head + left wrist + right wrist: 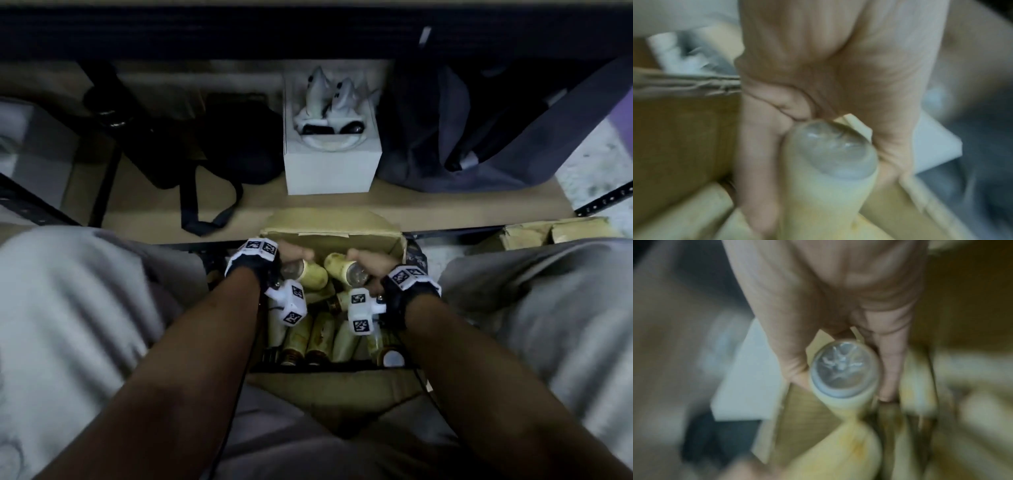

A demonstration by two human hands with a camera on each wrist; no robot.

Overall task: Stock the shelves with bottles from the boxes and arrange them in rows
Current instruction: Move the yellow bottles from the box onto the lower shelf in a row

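knees (pixel 85 308) in pale grey trousers fill both sides of the head view, forearms running forward between them. near flap of the box (pixel 329 390) lies against the lap. the box sits open on the floor between the legs, full of yellow-labelled bottles (pixel 318 339) lying on their sides, packed close. both wrists carry black straps with white marker cubes (pixel 291 303).

left hand (pixel 291 255) is curled round a bottle (pixel 308 274), held tilted over the pile at the far left of the box, clear base pointing back at the camera; left wrist view shows thumb and fingers (pixel 756 154) wrapped on the bottle body (pixel 824 186), label edge peeling near the base. right hand (pixel 368 262) is curled round a second bottle (pixel 342 270), same way, base toward the wrist; right wrist view shows fingers (pixel 892 363) and thumb either side of the second bottle's body (pixel 842 395). the two held bottles sit just beside each other, necks angled inward, touching or nearly, can't tell.

far flap of the box stands up against the shelf (pixel 411 205) edge. on the shelf board: black bag (pixel 219 154) with a strap hanging at left, white box (pixel 330 168) in the middle with white devices (pixel 329 102) on top, dark grey bag (pixel 462 137) at right. more cardboard (pixel 548 231) on the floor at far right. wrist views heavily blurred.
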